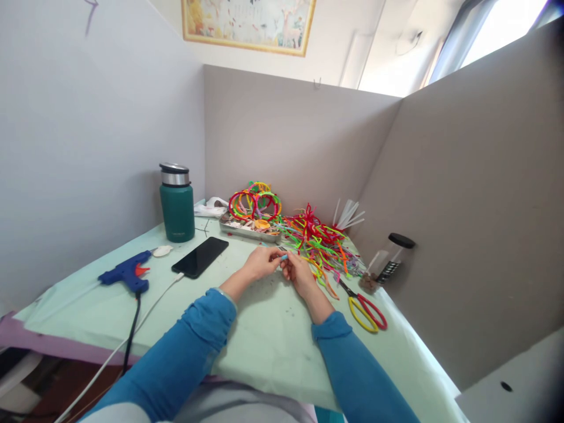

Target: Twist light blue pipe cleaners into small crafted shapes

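Note:
Over the middle of the table, my left hand and my right hand meet at the fingertips, both closed. Pinched between them is a short piece of blue pipe cleaner, mostly covered by the fingers. Just beyond the hands lies a tangled heap of coloured pipe cleaners. A metal tray sits behind my left hand, with small pieces in it and several pipe cleaner rings piled at its back. Scissors with one yellow and one red handle lie right of my right hand.
To the left are a blue glue gun, a black phone on a white cable, and a green bottle. White sticks stand behind the heap. A clear jar is at the right edge. Grey partitions enclose the table.

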`<state>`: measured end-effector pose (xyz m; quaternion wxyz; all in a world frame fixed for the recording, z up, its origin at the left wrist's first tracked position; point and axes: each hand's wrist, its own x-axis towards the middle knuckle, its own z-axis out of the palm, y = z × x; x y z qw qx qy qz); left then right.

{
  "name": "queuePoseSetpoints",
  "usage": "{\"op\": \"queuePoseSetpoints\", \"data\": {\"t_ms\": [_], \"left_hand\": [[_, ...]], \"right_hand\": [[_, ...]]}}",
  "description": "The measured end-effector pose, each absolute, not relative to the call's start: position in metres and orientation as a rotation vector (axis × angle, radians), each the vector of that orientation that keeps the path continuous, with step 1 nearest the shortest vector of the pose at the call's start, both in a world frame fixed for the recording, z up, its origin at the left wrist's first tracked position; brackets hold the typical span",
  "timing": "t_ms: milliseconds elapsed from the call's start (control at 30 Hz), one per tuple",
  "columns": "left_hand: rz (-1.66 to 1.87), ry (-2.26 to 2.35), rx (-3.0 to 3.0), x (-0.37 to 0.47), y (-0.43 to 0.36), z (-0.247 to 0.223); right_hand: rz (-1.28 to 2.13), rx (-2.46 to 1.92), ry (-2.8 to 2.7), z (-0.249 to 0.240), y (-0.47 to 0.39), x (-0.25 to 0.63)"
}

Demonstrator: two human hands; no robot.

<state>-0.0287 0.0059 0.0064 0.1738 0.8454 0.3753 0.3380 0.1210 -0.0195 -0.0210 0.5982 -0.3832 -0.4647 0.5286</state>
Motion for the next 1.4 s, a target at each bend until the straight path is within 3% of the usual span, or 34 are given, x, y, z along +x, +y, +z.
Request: {"op": "queuePoseSetpoints", "data": {"t_ms": [1400], "left_hand": [[0.925, 1.088, 2.351, -0.0280, 0.0008, 0.0115]], "right_hand": [[1.218, -0.876, -1.089, -0.0209, -0.0196, 0.1206]]}}
